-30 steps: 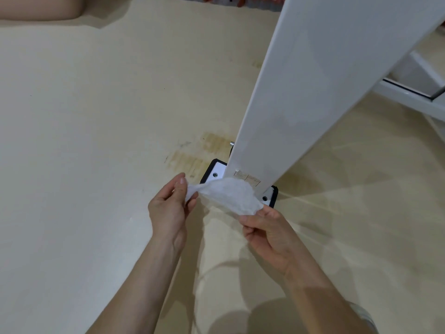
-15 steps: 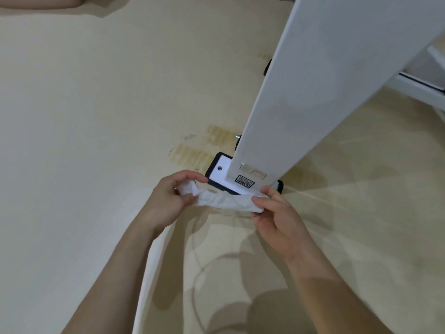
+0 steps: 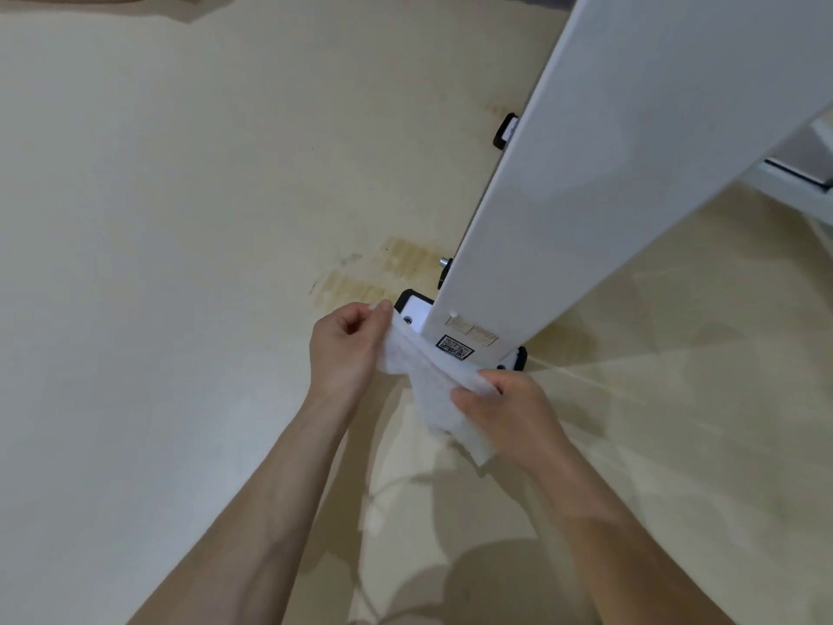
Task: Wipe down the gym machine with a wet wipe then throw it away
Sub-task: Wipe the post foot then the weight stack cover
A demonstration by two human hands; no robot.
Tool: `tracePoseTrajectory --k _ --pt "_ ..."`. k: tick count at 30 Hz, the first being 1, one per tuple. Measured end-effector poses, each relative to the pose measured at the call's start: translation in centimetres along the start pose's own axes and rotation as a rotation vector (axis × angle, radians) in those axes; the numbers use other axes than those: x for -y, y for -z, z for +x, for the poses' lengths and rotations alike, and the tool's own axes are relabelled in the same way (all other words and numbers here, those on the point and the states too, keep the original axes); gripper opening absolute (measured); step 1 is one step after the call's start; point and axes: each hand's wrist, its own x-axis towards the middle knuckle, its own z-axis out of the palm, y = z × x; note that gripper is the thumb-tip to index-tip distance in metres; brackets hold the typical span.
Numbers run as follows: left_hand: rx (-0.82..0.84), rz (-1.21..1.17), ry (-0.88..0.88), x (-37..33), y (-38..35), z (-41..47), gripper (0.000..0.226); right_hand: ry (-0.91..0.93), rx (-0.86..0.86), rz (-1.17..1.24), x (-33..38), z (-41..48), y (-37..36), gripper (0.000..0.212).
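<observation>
A white wet wipe (image 3: pixel 428 385) is stretched between both hands just in front of the foot of the gym machine. My left hand (image 3: pixel 347 349) pinches its upper left corner. My right hand (image 3: pixel 505 412) grips its right part, and a loose flap hangs below that hand. The machine's tall white post (image 3: pixel 608 173) slants up to the top right. It stands on a white base plate with black corners (image 3: pixel 417 309), and a QR label (image 3: pixel 454 346) sits low on the post.
The floor (image 3: pixel 180 263) is pale beige, with yellowish stained patches (image 3: pixel 387 268) left of the base plate. More white frame bars of the machine (image 3: pixel 793 173) run at the right edge. Shadows of my arms fall on the floor below.
The wipe was a twisted strip between my hands; now it is spread wider with a flap hanging down. My left hand has risen towards the base plate, and my right hand has dropped slightly.
</observation>
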Motion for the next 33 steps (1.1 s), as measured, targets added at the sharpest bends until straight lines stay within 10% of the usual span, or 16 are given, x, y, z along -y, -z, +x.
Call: tracePoseTrajectory --k 11,18,24,33 --pt "-0.063 0.290 -0.201 -0.7 -6.4 2.9 0.021 -0.145 -0.427 -0.032 0.3 2.6 3.1 0.032" --pt "-0.140 0.130 -0.110 1.2 -6.3 0.6 0.007 -0.549 -0.372 0.868 1.1 4.8 1.8 0.020" --pt "0.230 0.349 -0.220 1.6 -5.5 -3.1 0.067 -0.213 -0.295 0.711 0.5 2.1 1.6 0.030" --pt "0.153 0.494 -0.394 -2.8 -4.3 -2.2 0.042 0.134 -0.556 0.533 2.3 0.8 2.4 0.044"
